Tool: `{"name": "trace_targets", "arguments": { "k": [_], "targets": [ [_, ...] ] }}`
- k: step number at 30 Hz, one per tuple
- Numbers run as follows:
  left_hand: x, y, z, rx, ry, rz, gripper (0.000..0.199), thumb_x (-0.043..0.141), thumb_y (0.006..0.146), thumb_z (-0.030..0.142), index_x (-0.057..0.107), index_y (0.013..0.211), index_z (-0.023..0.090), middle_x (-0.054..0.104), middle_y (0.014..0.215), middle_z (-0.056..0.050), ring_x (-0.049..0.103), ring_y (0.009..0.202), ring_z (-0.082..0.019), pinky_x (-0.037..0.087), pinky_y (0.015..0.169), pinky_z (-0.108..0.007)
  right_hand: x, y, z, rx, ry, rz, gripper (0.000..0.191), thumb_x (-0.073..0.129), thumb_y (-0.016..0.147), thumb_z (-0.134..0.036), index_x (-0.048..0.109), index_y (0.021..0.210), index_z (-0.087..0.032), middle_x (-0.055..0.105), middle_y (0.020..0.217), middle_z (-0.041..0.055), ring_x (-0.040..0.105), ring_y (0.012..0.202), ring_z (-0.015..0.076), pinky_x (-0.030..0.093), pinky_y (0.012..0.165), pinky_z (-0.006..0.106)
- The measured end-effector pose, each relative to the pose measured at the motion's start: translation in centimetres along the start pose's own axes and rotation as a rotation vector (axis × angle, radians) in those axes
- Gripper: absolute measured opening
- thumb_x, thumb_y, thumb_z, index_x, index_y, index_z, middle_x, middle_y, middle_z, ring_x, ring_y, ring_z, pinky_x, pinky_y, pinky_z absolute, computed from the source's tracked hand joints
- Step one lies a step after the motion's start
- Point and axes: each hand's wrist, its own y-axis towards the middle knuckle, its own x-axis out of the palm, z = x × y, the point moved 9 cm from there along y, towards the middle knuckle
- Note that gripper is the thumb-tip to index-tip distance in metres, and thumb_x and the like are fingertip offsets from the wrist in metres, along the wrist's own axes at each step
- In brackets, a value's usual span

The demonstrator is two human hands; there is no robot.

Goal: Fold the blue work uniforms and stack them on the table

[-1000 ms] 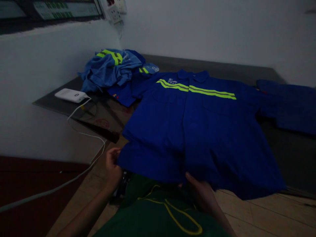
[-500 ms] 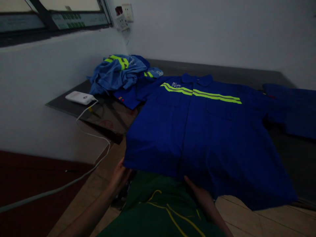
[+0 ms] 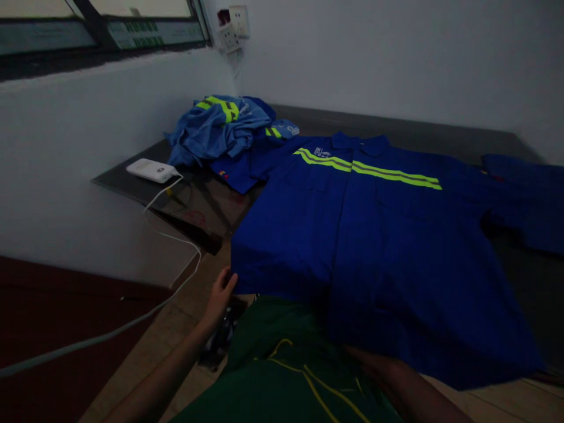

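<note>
A dark blue work jacket (image 3: 308,229) with a yellow-green reflective stripe across the chest lies front side up, collar away from me, its lower part hanging over the table's near edge. My left hand (image 3: 224,289) pinches the jacket's lower left corner between thumb and fingers. At the hem near the middle, my right hand (image 3: 362,356) reaches underneath the cloth. Its fingers are hidden there, so their grip does not show. Both sleeves stretch out sideways on the table.
Crumpled lighter blue clothes (image 3: 215,132) are heaped at the table's back left corner. A white power bank (image 3: 152,170) rests near the left edge, and its white cable (image 3: 176,238) hangs down across my left side. Wall sockets (image 3: 233,29) sit above the dark table (image 3: 379,120).
My left hand has shifted slightly up at the jacket's corner. My right hand has slid further under the hem, and its thumb no longer shows. The view has turned slightly left.
</note>
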Motion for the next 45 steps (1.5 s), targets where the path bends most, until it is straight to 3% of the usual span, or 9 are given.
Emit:
{"name": "trace_targets", "arguments": {
  "k": [5, 8, 12, 16, 21, 27, 33, 39, 45],
  "targets": [
    [1.0, 0.3, 1.6, 0.040, 0.044, -0.026, 0.053, 0.071, 0.065, 0.059, 0.065, 0.097, 0.017, 0.071, 0.096, -0.007, 0.065, 0.098, -0.030, 0.054, 0.081, -0.040, -1.2, -2.7, -5.0, -0.103, -0.026, -0.061, 0.033, 0.063, 0.078, -0.046, 0.073, 0.107, -0.034, 0.072, 0.109, 0.0022, 0.062, 0.110, 0.0294, 0.049, 0.095, 0.040],
    [0.1, 0.0, 2.5, 0.160, 0.109, 0.050, 0.043, 0.069, 0.071, 0.052, 0.061, 0.099, 0.019, 0.067, 0.098, -0.006, 0.064, 0.095, -0.026, 0.054, 0.082, -0.038, -4.3, -3.0, -9.4, -0.298, -0.152, 0.201, 0.033, 0.058, 0.083, -0.045, 0.071, 0.111, -0.035, 0.071, 0.110, 0.0032, 0.063, 0.108, 0.0286, 0.049, 0.095, 0.040],
    [-0.5, -2.5, 7.7, 0.603, 0.283, 0.273, 0.031, 0.063, 0.079, 0.035, 0.055, 0.106, 0.023, 0.059, 0.108, -0.006, 0.057, 0.106, -0.024, 0.047, 0.095, -0.041, -7.0, -1.0, -15.7, -0.562, -0.430, 0.618, 0.033, 0.050, 0.091, -0.034, 0.067, 0.118, -0.029, 0.064, 0.124, 0.0058, 0.056, 0.118, 0.0260, 0.042, 0.104, 0.046],
    [6.9, -4.5, 15.1, 1.005, 0.468, -0.030, 0.024, 0.052, 0.086, 0.020, 0.059, 0.108, 0.025, 0.062, 0.108, -0.007, 0.058, 0.107, -0.022, 0.042, 0.101, -0.044, -5.5, 3.4, -19.7, -0.716, -0.713, 0.483, 0.034, 0.049, 0.091, -0.020, 0.063, 0.121, -0.023, 0.060, 0.129, 0.0075, 0.054, 0.120, 0.0232, 0.044, 0.103, 0.044],
    [17.2, -0.3, 20.2, 1.023, 0.712, -0.388, 0.036, 0.046, 0.091, 0.024, 0.057, 0.125, 0.021, 0.052, 0.137, -0.009, 0.042, 0.132, -0.024, 0.031, 0.112, -0.046, -4.9, 7.9, -23.0, -0.709, -1.138, 0.296, 0.025, 0.054, 0.089, -0.017, 0.066, 0.111, -0.016, 0.065, 0.115, 0.0119, 0.058, 0.109, 0.0257, 0.046, 0.093, 0.041],
    [21.8, 2.9, 18.4, 0.970, 1.036, -0.562, 0.050, 0.044, 0.094, 0.044, 0.045, 0.141, 0.025, 0.035, 0.152, -0.009, 0.026, 0.142, -0.026, 0.021, 0.115, -0.048, -6.2, 11.4, -24.1, -0.854, -1.400, 0.136, 0.021, 0.052, 0.094, -0.031, 0.066, 0.093, -0.016, 0.065, 0.097, 0.0092, 0.057, 0.094, 0.0219, 0.041, 0.079, 0.033],
    [21.4, 2.1, 17.8, 0.970, 1.187, -0.543, 0.052, 0.041, 0.095, 0.050, 0.037, 0.144, 0.034, 0.028, 0.155, -0.003, 0.023, 0.144, -0.024, 0.019, 0.116, -0.047, -8.3, 12.1, -23.4, -0.810, -1.383, 0.089, 0.023, 0.051, 0.095, -0.031, 0.065, 0.084, -0.016, 0.066, 0.087, 0.0059, 0.057, 0.086, 0.0194, 0.036, 0.084, 0.034],
    [21.4, 2.1, 17.9, 0.998, 1.172, -0.532, 0.052, 0.040, 0.095, 0.051, 0.037, 0.144, 0.036, 0.028, 0.155, -0.002, 0.022, 0.144, -0.024, 0.018, 0.116, -0.047, -10.0, 14.2, -25.4, -0.827, -1.288, 0.215, 0.023, 0.050, 0.095, -0.035, 0.065, 0.097, -0.017, 0.065, 0.102, 0.0078, 0.058, 0.095, 0.0197, 0.037, 0.078, 0.030],
    [21.5, 1.7, 17.8, 1.031, 1.171, -0.557, 0.049, 0.038, 0.095, 0.051, 0.037, 0.143, 0.040, 0.028, 0.155, 0.001, 0.021, 0.144, -0.026, 0.018, 0.115, -0.050, -10.9, 16.7, -25.7, -0.747, -1.445, 0.231, 0.037, 0.044, 0.098, -0.040, 0.066, 0.081, -0.015, 0.067, 0.083, 0.0071, 0.059, 0.087, 0.0199, 0.035, 0.081, 0.033]
  ]
}}
